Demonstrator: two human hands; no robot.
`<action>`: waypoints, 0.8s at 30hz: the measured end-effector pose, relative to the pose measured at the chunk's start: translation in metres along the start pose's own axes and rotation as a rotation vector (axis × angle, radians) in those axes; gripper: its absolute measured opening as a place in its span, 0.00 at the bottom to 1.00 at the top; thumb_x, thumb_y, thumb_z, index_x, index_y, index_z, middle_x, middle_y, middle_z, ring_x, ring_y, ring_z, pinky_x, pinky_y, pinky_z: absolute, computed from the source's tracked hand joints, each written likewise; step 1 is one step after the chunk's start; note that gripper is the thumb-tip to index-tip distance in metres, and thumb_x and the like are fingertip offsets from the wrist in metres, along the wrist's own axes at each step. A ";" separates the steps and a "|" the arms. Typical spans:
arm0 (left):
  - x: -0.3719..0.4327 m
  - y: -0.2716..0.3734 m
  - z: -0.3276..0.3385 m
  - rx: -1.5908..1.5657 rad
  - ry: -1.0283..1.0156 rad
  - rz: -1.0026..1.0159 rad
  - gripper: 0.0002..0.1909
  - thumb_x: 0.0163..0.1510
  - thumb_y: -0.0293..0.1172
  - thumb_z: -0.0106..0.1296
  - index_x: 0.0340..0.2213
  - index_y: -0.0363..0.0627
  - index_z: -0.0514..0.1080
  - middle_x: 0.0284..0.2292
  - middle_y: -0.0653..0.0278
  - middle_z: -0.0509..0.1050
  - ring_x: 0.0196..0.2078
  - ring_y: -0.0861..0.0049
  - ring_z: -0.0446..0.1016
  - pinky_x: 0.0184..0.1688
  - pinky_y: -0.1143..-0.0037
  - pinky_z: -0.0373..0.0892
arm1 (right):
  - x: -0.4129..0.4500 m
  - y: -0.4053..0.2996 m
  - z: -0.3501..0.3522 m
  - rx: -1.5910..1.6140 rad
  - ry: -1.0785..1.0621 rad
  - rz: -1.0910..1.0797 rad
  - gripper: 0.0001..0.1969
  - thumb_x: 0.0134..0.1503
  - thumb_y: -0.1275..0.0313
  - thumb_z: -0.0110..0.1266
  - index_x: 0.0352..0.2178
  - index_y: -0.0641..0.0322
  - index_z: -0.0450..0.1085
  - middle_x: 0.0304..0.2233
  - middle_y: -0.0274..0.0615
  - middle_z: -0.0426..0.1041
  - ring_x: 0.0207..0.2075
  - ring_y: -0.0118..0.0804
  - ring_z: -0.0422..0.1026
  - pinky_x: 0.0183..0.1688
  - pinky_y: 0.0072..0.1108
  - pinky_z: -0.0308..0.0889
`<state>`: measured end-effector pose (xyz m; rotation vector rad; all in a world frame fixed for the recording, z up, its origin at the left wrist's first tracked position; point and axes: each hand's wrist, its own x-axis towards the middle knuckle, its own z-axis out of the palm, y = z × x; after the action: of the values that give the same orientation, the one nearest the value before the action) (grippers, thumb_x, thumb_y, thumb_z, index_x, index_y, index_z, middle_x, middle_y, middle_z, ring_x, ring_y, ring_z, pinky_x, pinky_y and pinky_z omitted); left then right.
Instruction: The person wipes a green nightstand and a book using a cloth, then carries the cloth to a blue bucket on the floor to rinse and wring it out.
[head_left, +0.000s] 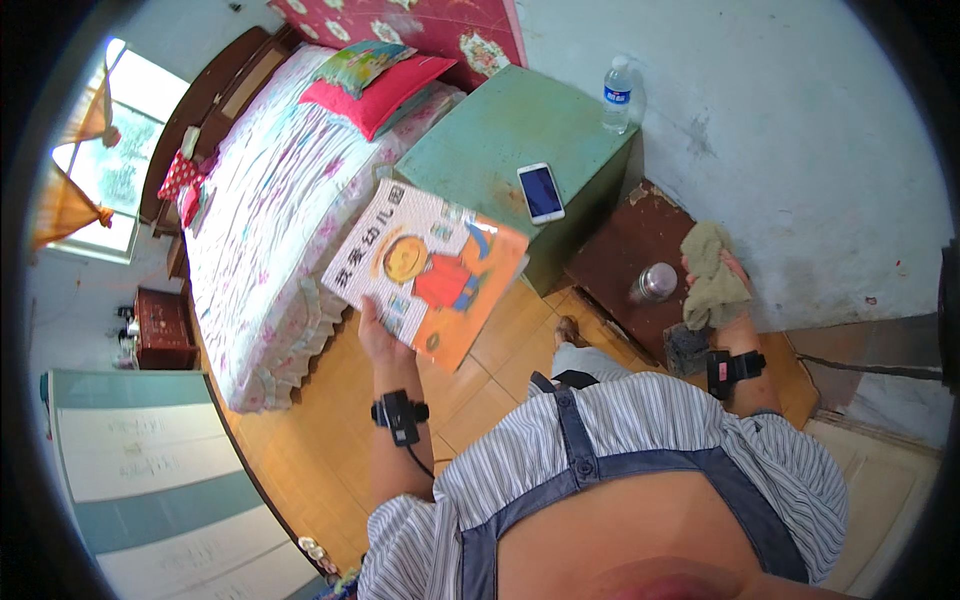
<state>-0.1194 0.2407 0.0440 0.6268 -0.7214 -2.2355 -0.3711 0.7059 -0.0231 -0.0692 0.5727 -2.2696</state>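
My left hand (381, 336) grips the lower left edge of a children's picture book (435, 274). Its glossy cover, turned up towards me, bears writing and a drawn child in red. The book is held up in front of the green cabinet (480, 127) and the bed. In my right hand (733, 274) is a bunched olive-green cloth (705, 262), which hides most of the fingers. That hand is at the right side of a low brown wooden cabinet (626, 240). A jar with a metallic lid (658, 281) stands on this cabinet, just left of the cloth.
On the green cabinet lie a white smartphone (541, 193) and, by the wall, an upright water bottle (617, 96). A dark grey cloth-like thing (686, 350) is at the brown cabinet's near edge. The bed (277, 187) stands left, above a tiled floor (337, 420).
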 end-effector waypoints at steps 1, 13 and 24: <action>0.029 -0.005 0.012 -0.028 -0.053 -0.038 0.24 0.59 0.38 0.36 0.52 0.34 0.56 0.51 0.51 0.62 0.52 0.57 0.63 0.54 0.60 0.60 | 0.007 -0.002 0.002 0.037 -0.083 -0.005 0.24 0.57 0.62 0.43 0.51 0.64 0.57 0.45 0.55 0.65 0.38 0.48 0.71 0.37 0.35 0.71; 0.261 -0.092 0.131 -0.047 -0.096 -0.243 0.24 0.60 0.38 0.30 0.52 0.35 0.54 0.52 0.50 0.60 0.54 0.55 0.60 0.56 0.58 0.56 | 0.094 0.006 0.017 0.108 0.045 -0.291 0.23 0.58 0.62 0.43 0.51 0.64 0.56 0.45 0.57 0.63 0.40 0.50 0.69 0.39 0.34 0.70; 0.464 -0.248 0.143 0.055 -0.032 -0.607 0.19 0.59 0.37 0.34 0.48 0.40 0.61 0.49 0.56 0.65 0.50 0.59 0.65 0.53 0.55 0.59 | 0.037 0.142 0.058 0.057 0.789 -0.797 0.24 0.57 0.60 0.44 0.51 0.64 0.58 0.43 0.52 0.67 0.37 0.46 0.70 0.35 0.32 0.70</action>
<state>-0.6202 0.0941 -0.1158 0.9353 -0.6709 -2.7873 -0.2868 0.5726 -0.0356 0.7888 1.0085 -3.0686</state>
